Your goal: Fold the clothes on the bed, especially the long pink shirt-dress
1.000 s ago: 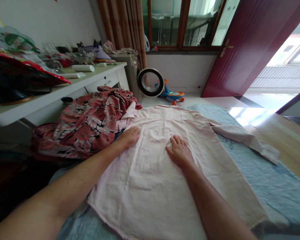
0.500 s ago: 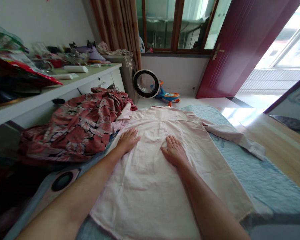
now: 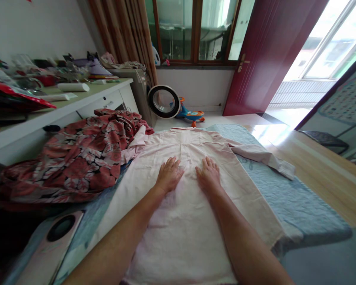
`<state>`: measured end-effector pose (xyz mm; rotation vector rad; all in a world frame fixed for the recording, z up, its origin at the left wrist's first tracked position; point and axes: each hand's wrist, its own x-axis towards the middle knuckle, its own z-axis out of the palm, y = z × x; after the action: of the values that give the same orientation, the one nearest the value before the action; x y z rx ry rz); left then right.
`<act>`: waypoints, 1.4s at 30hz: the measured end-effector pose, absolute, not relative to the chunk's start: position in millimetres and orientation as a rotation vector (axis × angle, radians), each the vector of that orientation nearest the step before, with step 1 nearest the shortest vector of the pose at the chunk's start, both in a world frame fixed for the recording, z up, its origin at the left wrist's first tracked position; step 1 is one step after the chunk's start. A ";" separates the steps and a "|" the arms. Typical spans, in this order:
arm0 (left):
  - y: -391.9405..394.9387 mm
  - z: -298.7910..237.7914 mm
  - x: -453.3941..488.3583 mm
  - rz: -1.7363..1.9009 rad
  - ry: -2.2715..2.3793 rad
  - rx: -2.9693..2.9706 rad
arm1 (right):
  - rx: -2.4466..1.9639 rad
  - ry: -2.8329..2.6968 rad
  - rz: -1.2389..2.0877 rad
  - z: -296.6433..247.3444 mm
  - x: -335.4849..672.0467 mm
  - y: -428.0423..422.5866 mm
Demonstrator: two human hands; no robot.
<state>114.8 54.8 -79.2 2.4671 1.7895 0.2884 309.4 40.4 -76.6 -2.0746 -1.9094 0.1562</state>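
A pale pink long-sleeved shirt (image 3: 180,225) lies spread out, collar away from me, on a light blue quilted cover (image 3: 284,202). Its right-hand sleeve reaches out over the cover, while the left-hand one is bunched beside the floral cloth. My left hand (image 3: 169,175) rests palm down on the middle of the shirt with its fingers stretched. Close by on the right, my right hand (image 3: 208,174) lies flat on the same fabric, fingers pointing away from me. Neither hand grips anything. Small creases run between and around them.
A heap of red floral cloth (image 3: 86,154) lies left of the shirt. Nearer me is a pink phone-like object (image 3: 52,245) with a round black part. A cluttered counter (image 3: 97,95) runs along the left. Beyond are an open washing machine door (image 3: 164,101) and a blue-orange toy (image 3: 192,114).
My left hand has slid right across the shirt, closer to my right hand. My right hand stays flat in nearly the same place. The view has turned slightly to the right.
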 end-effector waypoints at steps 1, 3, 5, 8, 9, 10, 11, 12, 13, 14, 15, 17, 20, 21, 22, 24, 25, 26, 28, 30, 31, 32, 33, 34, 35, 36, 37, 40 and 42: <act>51.2 -82.6 119.2 0.267 1.768 2.464 | -2.113 -1.943 0.203 -77.5 312.0 39.6; 46.8 -88.1 121.6 0.236 1.758 2.457 | -2.157 -2.004 0.269 -78.4 317.6 39.3; 46.4 -88.8 120.1 0.204 1.766 2.436 | -2.165 -2.045 0.293 -75.6 323.3 42.4; 52.7 -80.0 122.0 0.142 1.766 2.386 | -2.138 -2.105 0.324 -64.2 330.9 55.9; 55.8 -76.0 125.3 0.144 1.777 2.378 | -2.135 -2.114 0.330 -59.9 332.7 62.4; 59.0 -72.3 130.0 0.171 1.802 2.376 | -2.135 -2.115 0.329 -56.2 334.0 69.3; 61.8 -69.6 135.7 0.217 1.834 2.380 | -2.134 -2.110 0.320 -53.8 334.7 76.2; 64.0 -68.3 142.0 0.270 1.867 2.385 | -2.124 -2.102 0.294 -53.0 335.1 82.7; 65.4 -68.7 148.4 0.313 1.886 2.391 | -2.107 -2.095 0.259 -54.1 335.2 88.2; 65.8 -70.5 154.3 0.337 1.889 2.394 | -2.091 -2.094 0.225 -56.9 335.3 92.5; 65.4 -73.7 159.3 0.345 1.879 2.396 | -2.080 -2.101 0.198 -61.4 335.6 95.4; 62.8 -81.8 165.6 0.329 1.848 2.395 | -2.080 -2.128 0.153 -72.8 337.0 97.5; 58.6 -91.7 166.9 0.323 1.839 2.389 | -2.106 -2.160 0.115 -88.3 339.7 95.6; 57.9 -93.4 166.2 0.323 1.840 2.391 | -2.122 -2.150 0.105 -91.5 340.1 94.8; 57.5 -94.3 165.3 0.321 1.840 2.393 | -2.149 -2.128 0.100 -93.6 340.1 94.2; 57.6 -94.6 163.9 0.323 1.843 2.400 | -2.213 -2.064 0.093 -95.4 339.3 93.9; 57.8 -94.4 163.5 0.322 1.844 2.401 | -2.236 -2.031 0.082 -95.6 338.7 94.0; 58.0 -94.1 163.4 0.321 1.845 2.400 | -2.249 -2.005 0.069 -95.5 338.1 94.2; 58.2 -93.7 163.5 0.317 1.845 2.396 | -2.253 -1.983 0.055 -95.1 337.4 94.7; 58.2 -93.3 163.9 0.314 1.843 2.390 | -2.252 -1.985 0.066 -94.2 338.1 95.2; 58.1 -93.2 164.0 0.315 1.841 2.388 | -2.253 -1.989 0.077 -93.5 339.2 95.5; 58.1 -93.0 164.0 0.317 1.839 2.386 | -2.251 -1.993 0.086 -92.7 340.7 95.9; 58.0 -92.8 163.9 0.320 1.836 2.382 | -2.248 -1.997 0.093 -91.7 342.7 96.3; 57.9 -92.6 163.7 0.323 1.832 2.378 | -2.239 -2.004 0.098 -90.7 345.0 96.7; 57.7 -92.4 163.4 0.328 1.830 2.373 | -2.227 -2.014 0.103 -89.7 347.5 97.1; 57.5 -92.3 163.1 0.332 1.827 2.369 | -2.210 -2.028 0.106 -88.9 349.9 97.4; 57.1 -92.4 162.7 0.337 1.825 2.366 | -2.197 -2.039 0.108 -88.3 352.0 97.6; 56.3 -93.1 162.2 0.372 1.814 2.363 | -2.228 -2.012 0.079 -88.8 355.2 97.4; 56.8 -93.6 162.4 0.410 1.801 2.356 | -2.292 -1.954 0.057 -90.7 354.8 96.9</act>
<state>162.4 56.8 -93.6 2.3564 1.8009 0.4104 354.8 96.9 -90.7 -2.2925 -1.9544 0.0573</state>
